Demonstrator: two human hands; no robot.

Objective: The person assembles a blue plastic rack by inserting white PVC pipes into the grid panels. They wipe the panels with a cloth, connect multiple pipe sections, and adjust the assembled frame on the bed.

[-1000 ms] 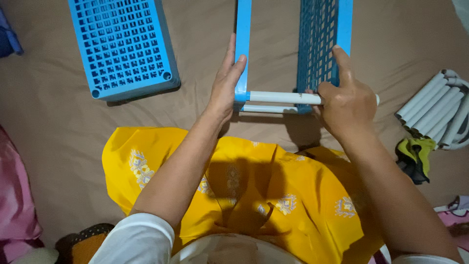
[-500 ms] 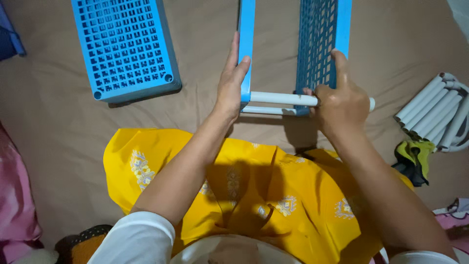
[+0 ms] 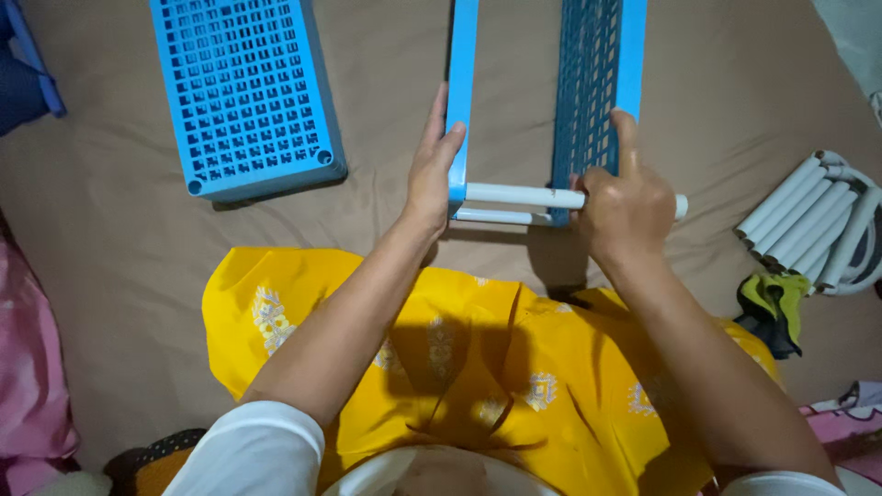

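A blue plastic shelf panel (image 3: pixel 462 92), standing on its edge, is steadied by the left hand (image 3: pixel 432 170), whose flat palm and straight fingers are pressed against its outer side without being closed around it. A white tube (image 3: pixel 519 195) is seen running sideways from the lower corner of this panel to a second blue lattice panel (image 3: pixel 593 83), which also stands on edge just to the right. The right hand (image 3: pixel 625 207) is clenched around the right part of the tube, with the thumb raised along the edge of the second panel; the tube's end is seen sticking out past the fist. A second white tube (image 3: pixel 501 217) is seen just below the first, between the same two panels. The whole piece is set on a brown bedsheet (image 3: pixel 119 276), directly in front of a lap covered in yellow patterned cloth (image 3: pixel 478 367). A third blue lattice panel (image 3: pixel 241 87) is laid flat on the sheet, well apart to the left. A bundle of white tubes (image 3: pixel 799 220) is laid at the right, with a green and dark cloth (image 3: pixel 772 308) just beside it. Pink fabric (image 3: pixel 28 386) is seen at the left edge.
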